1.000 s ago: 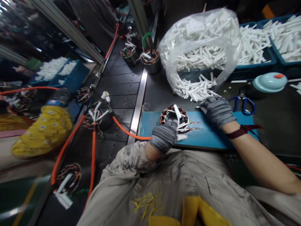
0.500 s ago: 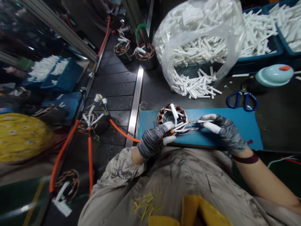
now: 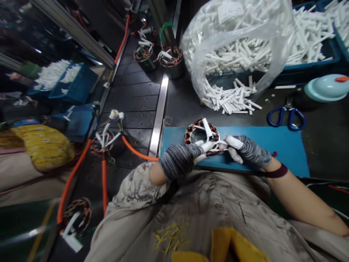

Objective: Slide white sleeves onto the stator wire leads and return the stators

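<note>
A motor stator [image 3: 188,136] with copper windings and orange-red lacing lies on a blue mat in front of me. A thick white sleeve [image 3: 207,127] stands up from its wires. My left hand [image 3: 181,160], in a grey striped glove with white fingertips, is closed on the stator's lead wires at the near side. Just to the right, my gloved right hand [image 3: 247,150] pinches a thin white sleeve [image 3: 222,142] at the end of one lead. The fingertips partly hide the sleeve and wire ends.
Behind the mat [image 3: 289,149] lies an open plastic bag [image 3: 191,69] of white sleeves, beside blue bins [image 3: 308,65]. Blue-handled scissors [image 3: 276,117] and a light-blue-lidded cup [image 3: 325,89] are at right. More stators [image 3: 144,58] stand on the conveyor at left; another person's yellow sleeve [image 3: 45,145] is beyond it.
My right hand has moved left, bringing the thin white sleeve onto the lead, close to my left fingers. My left fingers have shifted slightly right along the wires. The view has turned slightly.
</note>
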Motion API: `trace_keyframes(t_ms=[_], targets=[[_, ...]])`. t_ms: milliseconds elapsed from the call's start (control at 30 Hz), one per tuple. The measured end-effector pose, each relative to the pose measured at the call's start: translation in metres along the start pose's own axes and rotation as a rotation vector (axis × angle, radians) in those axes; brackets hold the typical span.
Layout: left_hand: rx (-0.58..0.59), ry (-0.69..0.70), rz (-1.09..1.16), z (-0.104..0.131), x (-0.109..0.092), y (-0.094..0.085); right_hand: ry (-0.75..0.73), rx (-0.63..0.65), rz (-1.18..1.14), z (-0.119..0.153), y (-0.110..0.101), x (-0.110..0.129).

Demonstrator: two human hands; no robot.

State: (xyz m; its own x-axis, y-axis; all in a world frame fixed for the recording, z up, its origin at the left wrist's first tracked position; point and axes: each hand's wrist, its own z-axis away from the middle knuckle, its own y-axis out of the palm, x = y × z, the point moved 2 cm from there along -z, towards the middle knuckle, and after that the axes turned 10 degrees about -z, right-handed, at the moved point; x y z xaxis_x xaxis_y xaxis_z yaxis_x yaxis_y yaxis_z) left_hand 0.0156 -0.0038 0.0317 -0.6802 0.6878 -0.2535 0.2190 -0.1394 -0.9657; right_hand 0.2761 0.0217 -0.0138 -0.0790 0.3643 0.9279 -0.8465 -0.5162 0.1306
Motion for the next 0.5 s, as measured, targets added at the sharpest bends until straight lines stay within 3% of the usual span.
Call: trace_keyframes(t_ms=[233,400,500], targets=[[0.197,-0.013,-0.046,-0.010,-0.002,-0.015,-0.229,-0.195,0.206,0.011,-0.010,0.011],[0.162,0.029,-0.065,-0.014,-0.003,-0.014,-0.053,-0.079,0.115,0.004,-0.004,0.013],[0.149,-0.019,-0.104,-0.009,-0.004,-0.010,-0.135,-0.151,0.083,0.005,-0.008,0.015]])
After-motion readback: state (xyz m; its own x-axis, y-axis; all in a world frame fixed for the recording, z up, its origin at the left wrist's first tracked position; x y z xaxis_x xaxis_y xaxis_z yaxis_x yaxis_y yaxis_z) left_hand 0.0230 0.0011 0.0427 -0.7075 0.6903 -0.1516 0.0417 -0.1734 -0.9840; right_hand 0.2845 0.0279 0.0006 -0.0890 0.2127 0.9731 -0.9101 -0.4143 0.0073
